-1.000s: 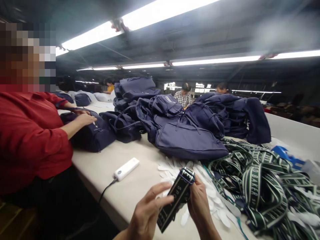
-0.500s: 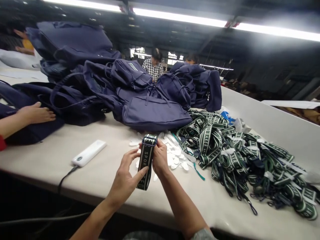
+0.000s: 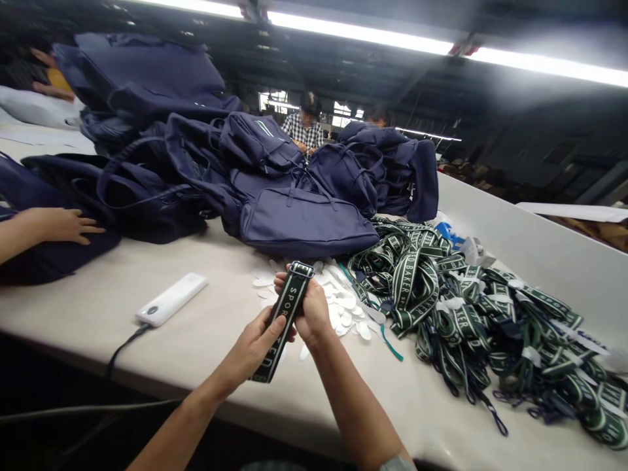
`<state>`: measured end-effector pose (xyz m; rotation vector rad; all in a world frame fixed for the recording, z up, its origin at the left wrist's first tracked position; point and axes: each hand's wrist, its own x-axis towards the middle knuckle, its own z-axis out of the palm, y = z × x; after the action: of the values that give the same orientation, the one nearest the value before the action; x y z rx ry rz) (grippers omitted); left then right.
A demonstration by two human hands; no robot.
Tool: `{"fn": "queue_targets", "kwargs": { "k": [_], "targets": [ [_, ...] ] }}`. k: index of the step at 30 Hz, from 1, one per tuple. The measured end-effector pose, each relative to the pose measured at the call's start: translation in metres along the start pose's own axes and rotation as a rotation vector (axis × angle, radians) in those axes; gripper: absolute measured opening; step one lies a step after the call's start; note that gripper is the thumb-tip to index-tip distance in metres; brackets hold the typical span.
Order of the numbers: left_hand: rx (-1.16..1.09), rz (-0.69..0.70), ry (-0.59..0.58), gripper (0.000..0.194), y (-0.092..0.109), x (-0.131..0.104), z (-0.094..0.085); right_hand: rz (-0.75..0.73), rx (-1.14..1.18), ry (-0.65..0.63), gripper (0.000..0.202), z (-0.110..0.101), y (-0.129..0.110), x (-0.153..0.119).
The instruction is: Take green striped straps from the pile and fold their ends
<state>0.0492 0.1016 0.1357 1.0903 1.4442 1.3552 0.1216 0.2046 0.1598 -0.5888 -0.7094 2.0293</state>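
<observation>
Both my hands hold one dark green webbing strap (image 3: 286,305) with white lettering and a metal buckle at its top end. My left hand (image 3: 258,345) grips its lower half, thumb across the front. My right hand (image 3: 307,311) is closed around the upper part from behind, just under the buckle. The strap hangs tilted above the pale table (image 3: 206,340). Under and behind my hands lies a scatter of small white oval pieces (image 3: 343,307).
A big tangle of green lettered straps (image 3: 471,314) covers the table's right side. Navy bags (image 3: 304,222) are heaped at the back. A white power bank (image 3: 171,299) with a black cable lies left. A co-worker's hand (image 3: 61,226) rests on a bag at far left.
The view dropped from the ceiling lights to the table and swung right. My left hand closed fully on the strap's lower half, and the strap tilted.
</observation>
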Motion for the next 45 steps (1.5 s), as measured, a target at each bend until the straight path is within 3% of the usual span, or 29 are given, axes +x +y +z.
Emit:
{"fn": "queue_targets", "kwargs": {
  "k": [6, 9, 12, 16, 22, 26, 28, 31, 34, 36, 41, 45],
  "targets": [
    [-0.028, 0.005, 0.093, 0.040, -0.010, -0.008, 0.008, 0.037, -0.027, -0.114, 0.017, -0.010, 0.005, 0.003],
    [0.205, 0.039, 0.174, 0.043, -0.007, -0.012, 0.011, 0.100, 0.047, -0.086, 0.019, -0.017, 0.006, 0.011],
    [0.427, 0.069, 0.186, 0.037, -0.005, -0.015, 0.013, 0.283, 0.179, -0.081, 0.024, -0.023, 0.008, 0.020],
    [0.531, 0.064, 0.214, 0.032, -0.009, -0.017, 0.013, 0.383, 0.259, -0.051, 0.025, -0.033, 0.010, 0.021],
    [0.266, -0.090, 0.127, 0.034, -0.017, -0.013, 0.008, 0.231, 0.253, -0.187, 0.041, -0.052, 0.014, -0.004],
    [0.245, -0.099, 0.118, 0.034, -0.019, -0.010, 0.010, 0.160, 0.218, -0.273, 0.046, -0.058, 0.023, -0.020],
    [0.302, -0.080, 0.103, 0.033, -0.023, -0.011, 0.011, 0.090, 0.165, -0.238, 0.042, -0.060, 0.032, -0.027],
    [0.482, -0.086, 0.100, 0.028, -0.034, -0.020, 0.015, -0.001, 0.067, -0.081, 0.037, -0.068, 0.048, -0.036],
    [0.665, -0.097, 0.052, 0.023, -0.048, -0.037, 0.024, 0.074, 0.141, 0.004, 0.044, -0.086, 0.055, -0.047],
    [0.740, 0.002, 0.014, 0.023, -0.058, -0.049, 0.032, 0.173, 0.275, -0.003, 0.042, -0.101, 0.053, -0.053],
    [0.893, 0.497, 0.085, 0.037, -0.079, -0.061, 0.051, 0.242, 0.524, 0.028, 0.022, -0.130, 0.042, -0.058],
    [1.013, 0.656, 0.168, 0.052, -0.081, -0.059, 0.057, 0.215, 0.624, 0.040, 0.023, -0.134, 0.042, -0.056]
  ]
}}
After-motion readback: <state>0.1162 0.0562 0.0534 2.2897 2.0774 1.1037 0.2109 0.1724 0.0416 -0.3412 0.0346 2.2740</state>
